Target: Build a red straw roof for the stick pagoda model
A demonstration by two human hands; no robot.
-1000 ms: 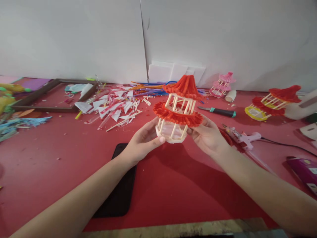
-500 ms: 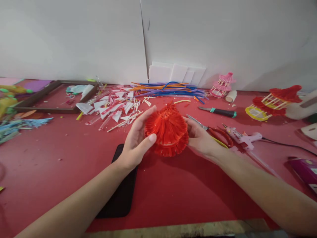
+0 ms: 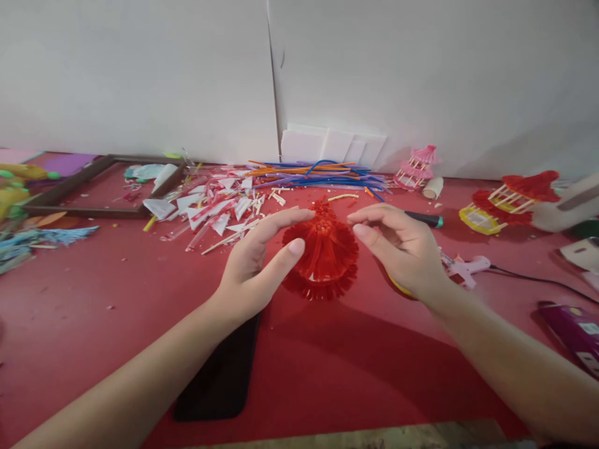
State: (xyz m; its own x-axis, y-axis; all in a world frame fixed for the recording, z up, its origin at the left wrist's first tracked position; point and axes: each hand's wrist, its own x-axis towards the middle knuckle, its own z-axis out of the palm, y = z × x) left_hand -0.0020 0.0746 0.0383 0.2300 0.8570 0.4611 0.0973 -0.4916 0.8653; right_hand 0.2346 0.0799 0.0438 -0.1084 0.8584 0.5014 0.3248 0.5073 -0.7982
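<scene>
A red fuzzy pipe-cleaner cone, shaped like a tiered pagoda roof (image 3: 322, 255), stands on the red table between my hands. My left hand (image 3: 255, 265) is curved round its left side, thumb and fingers apart. The left thumb overlaps the lower tier in view; whether it touches I cannot tell. On the other side my right hand (image 3: 402, 249) hovers at the upper right of the cone, fingers bent and thumb close to the fingertips, with nothing seen between them. Partly under my left forearm lies a black phone-like slab (image 3: 224, 374).
Behind the cone lie blue, orange and purple pipe cleaners (image 3: 322, 174) and a heap of paper and plastic scraps (image 3: 215, 206). To the right are a pink glue gun (image 3: 468, 269), a knife handle (image 3: 425, 219), a pink pagoda (image 3: 416, 167) and a red-and-yellow pagoda (image 3: 510, 199). A brown frame (image 3: 88, 209) lies left.
My right hand has let go of the red cone and moved up and right. My left hand's grip has loosened. The cone now stands slightly further right in view.
</scene>
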